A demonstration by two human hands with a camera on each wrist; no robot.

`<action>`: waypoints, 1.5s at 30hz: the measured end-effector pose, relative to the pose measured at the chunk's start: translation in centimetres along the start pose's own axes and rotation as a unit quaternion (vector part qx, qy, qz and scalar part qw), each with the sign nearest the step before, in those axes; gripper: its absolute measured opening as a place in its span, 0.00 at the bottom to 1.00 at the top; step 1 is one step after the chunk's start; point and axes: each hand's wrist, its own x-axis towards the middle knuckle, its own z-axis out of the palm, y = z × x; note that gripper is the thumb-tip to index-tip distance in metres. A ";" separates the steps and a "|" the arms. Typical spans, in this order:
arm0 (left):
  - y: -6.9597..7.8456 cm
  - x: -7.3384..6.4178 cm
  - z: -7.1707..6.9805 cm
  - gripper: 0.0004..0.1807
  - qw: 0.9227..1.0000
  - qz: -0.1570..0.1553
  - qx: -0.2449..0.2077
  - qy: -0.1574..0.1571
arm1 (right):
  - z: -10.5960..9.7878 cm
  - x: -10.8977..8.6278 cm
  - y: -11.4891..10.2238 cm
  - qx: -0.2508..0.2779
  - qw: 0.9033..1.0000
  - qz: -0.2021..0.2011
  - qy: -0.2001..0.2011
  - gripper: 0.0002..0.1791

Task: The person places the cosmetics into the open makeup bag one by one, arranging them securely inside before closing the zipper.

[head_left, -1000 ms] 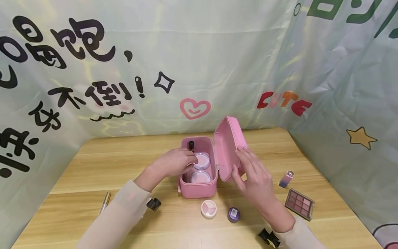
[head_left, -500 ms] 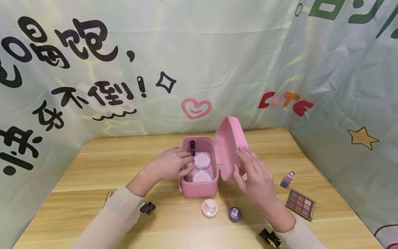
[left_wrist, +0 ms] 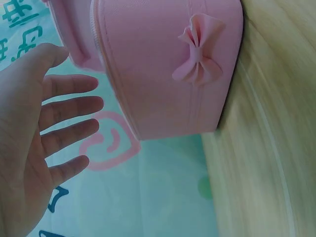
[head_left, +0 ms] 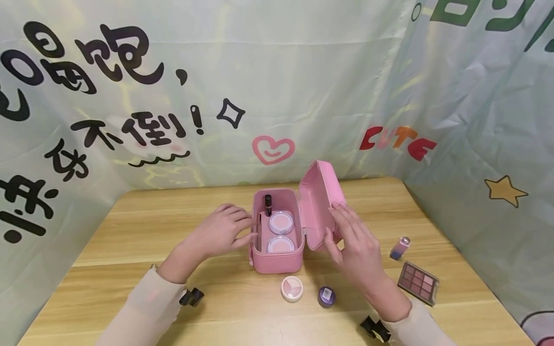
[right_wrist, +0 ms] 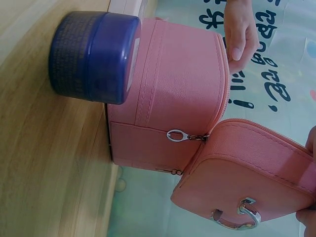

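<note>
A pink makeup case [head_left: 277,265] stands on the table with its lid [head_left: 335,185] raised to the right. Inside lie two round compacts [head_left: 281,222] and a black tube [head_left: 268,204] at the back. My left hand [head_left: 222,230] hovers by the case's left wall, its fingers extended and holding nothing; the left wrist view shows them spread near the side with the pink bow [left_wrist: 198,52]. My right hand [head_left: 357,245] grips the lid's free edge between thumb and fingers. In the right wrist view, the lid's metal handle [right_wrist: 242,219] shows on its outside.
In front of the case are a round three-colour compact [head_left: 292,289] and a purple jar [head_left: 326,297]. Rightward lie a pink-and-blue tube [head_left: 400,248] and an eyeshadow palette [head_left: 418,283]. Printed cloth [head_left: 329,96] hangs behind the wooden table [head_left: 242,317].
My left hand has drawn out of the case to the left, leaving the black tube inside in fuller view. My right hand and the lid stay in place.
</note>
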 end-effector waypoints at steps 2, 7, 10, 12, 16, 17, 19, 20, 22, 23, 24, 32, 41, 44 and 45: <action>-0.1 -0.6 -0.2 0.18 1.000 -0.008 0.000 0.000 | 0.0 0.0 0.0 0.000 1.000 0.000 0.000 0.22; -0.2 -2.2 -0.9 0.18 0.999 -0.037 -0.013 -0.008 | 0.0 -0.1 0.1 -0.001 1.000 -0.001 0.000 0.22; -0.4 -3.3 -1.2 0.19 0.998 -0.053 -0.015 -0.011 | 0.0 0.0 0.1 0.001 1.000 -0.006 0.000 0.22; -0.5 -4.1 -1.2 0.19 0.998 -0.061 -0.013 -0.010 | -0.1 0.1 0.1 0.003 1.000 -0.010 -0.001 0.21; -0.8 -5.4 -1.4 0.19 0.997 -0.072 -0.012 -0.001 | -0.3 0.3 0.2 0.007 1.000 -0.014 -0.008 0.21; -0.8 -5.7 -1.4 0.19 0.997 -0.074 -0.014 0.001 | -0.4 0.4 0.3 0.009 1.000 -0.014 -0.011 0.21; -0.9 -6.3 -1.6 0.18 0.997 -0.078 -0.018 0.005 | -0.6 0.6 0.3 0.012 1.000 -0.013 -0.019 0.22; -0.9 -6.6 -1.6 0.17 0.997 -0.081 -0.019 0.005 | -0.7 0.7 0.3 0.015 1.000 -0.012 -0.022 0.22; -0.9 -7.3 -1.7 0.17 0.996 -0.085 -0.021 0.006 | -1.0 0.9 0.4 0.020 0.999 -0.006 -0.030 0.22; -0.9 -7.6 -1.7 0.17 0.996 -0.088 -0.022 0.006 | -1.1 1.0 0.4 0.023 0.999 -0.004 -0.035 0.22; -0.9 -8.0 -1.8 0.17 0.996 -0.092 -0.022 0.006 | -1.2 1.1 0.4 0.024 0.999 -0.001 -0.039 0.22; -0.6 -11.1 -2.1 0.14 0.992 -0.125 -0.023 0.002 | -1.9 1.5 0.2 0.015 0.994 0.022 -0.105 0.27; -0.5 -12.4 -2.7 0.14 0.988 -0.155 -0.017 0.005 | -2.1 1.7 0.5 -0.002 0.991 0.030 -0.133 0.26; -0.6 -12.8 -2.5 0.14 0.987 -0.157 -0.019 -0.003 | -2.2 1.9 0.5 0.000 0.989 0.039 -0.140 0.28; -0.7 -13.0 -2.5 0.14 0.987 -0.161 -0.020 -0.006 | -2.3 2.0 0.5 0.001 0.988 0.044 -0.146 0.29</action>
